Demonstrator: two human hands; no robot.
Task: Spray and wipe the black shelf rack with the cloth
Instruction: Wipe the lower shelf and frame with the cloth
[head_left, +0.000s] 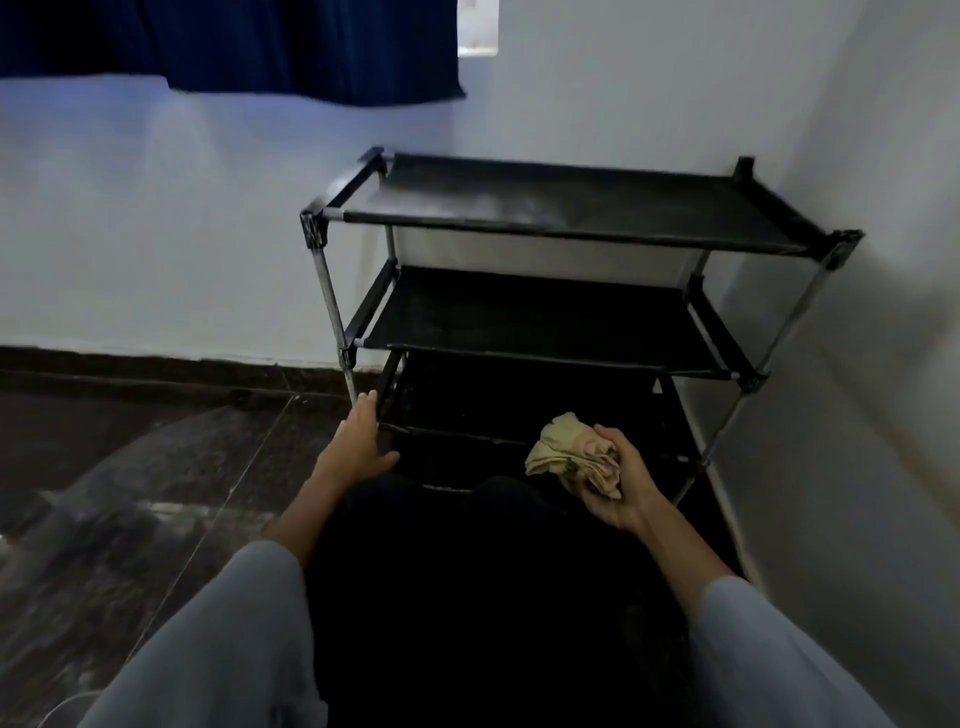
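Black shelf rack (545, 218) looks dusty on top, so wiping seems left, with right hand (618, 483) squeezing the cloth (566, 452) and left hand (358, 441) spread flat on its leg.

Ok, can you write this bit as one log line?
left hand touches rack post | right hand holds cloth | shelves dusty

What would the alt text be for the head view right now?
A person's right hand holds a crumpled yellowish cloth in front of a black shelf rack standing in a white-walled corner. Their left hand, fingers straight, rests at the rack's front-left leg near the floor.
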